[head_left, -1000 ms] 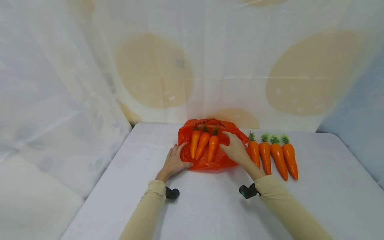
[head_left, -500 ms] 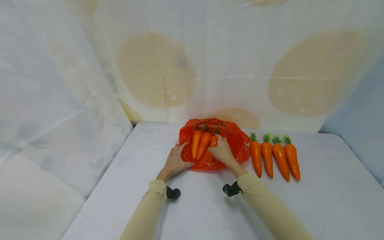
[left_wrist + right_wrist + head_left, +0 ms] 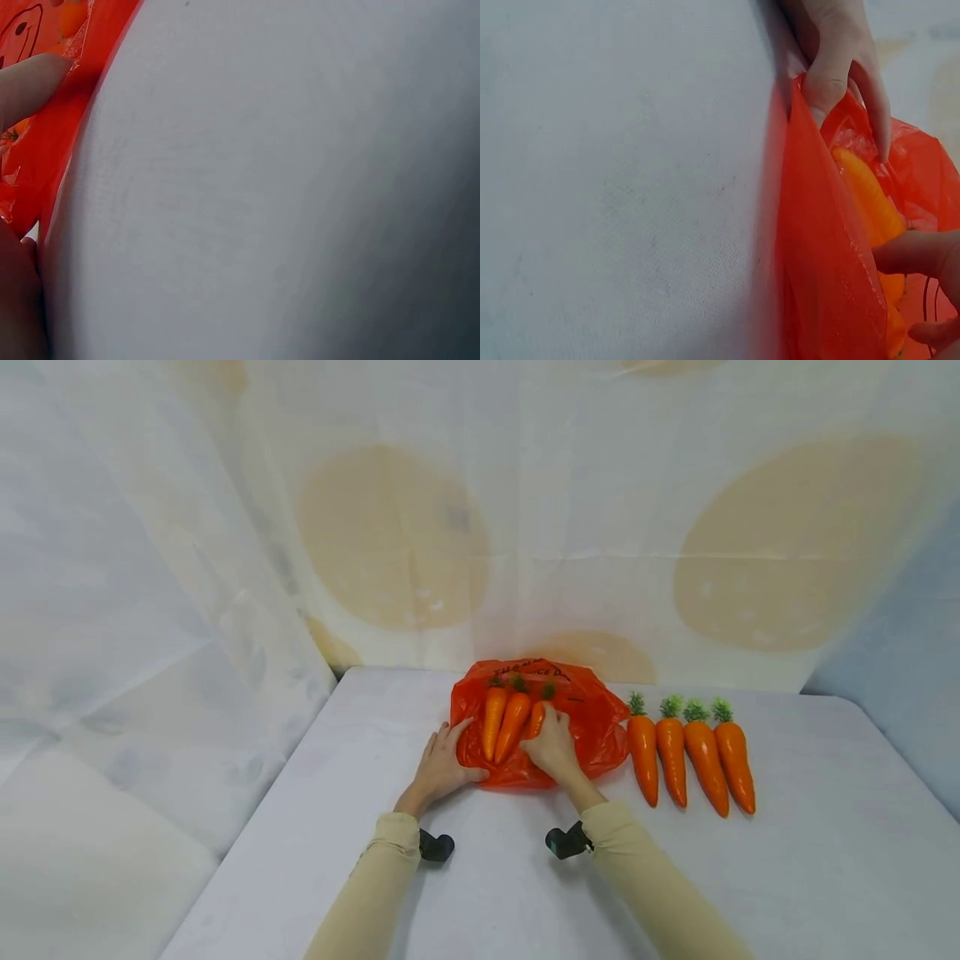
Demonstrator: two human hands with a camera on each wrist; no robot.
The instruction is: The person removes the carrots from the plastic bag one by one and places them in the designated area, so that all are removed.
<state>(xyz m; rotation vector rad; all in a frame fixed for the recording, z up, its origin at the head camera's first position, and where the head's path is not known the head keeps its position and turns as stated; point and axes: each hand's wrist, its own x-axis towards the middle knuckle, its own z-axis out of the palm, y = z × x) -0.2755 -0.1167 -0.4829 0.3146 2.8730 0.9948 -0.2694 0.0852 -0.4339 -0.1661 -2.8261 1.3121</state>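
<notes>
- Carrots (image 3: 512, 727), three of them, are lying side by side in the red bag (image 3: 591, 722), tips pointing toward the person, leafy tops farther back.
- Right hand (image 3: 555, 747) is reaching into the bag, its fingers and thumb grasping the rightmost carrot (image 3: 537, 718) of these three.
- Left hand (image 3: 442, 764) is resting at the bag's left edge, its fingers spread and loose, its thumb touching the near edge.
- Black lettering (image 3: 534, 671) is showing on the bag's far part.
- Four loose carrots (image 3: 707, 764) are lying in a row on the white worktop (image 3: 495, 893), just right of the bag, tips toward the person.
- Pale sleeves (image 3: 371, 881) are covering both forearms.
- Patterned curtain (image 3: 585, 502) is hanging behind the worktop.
</notes>
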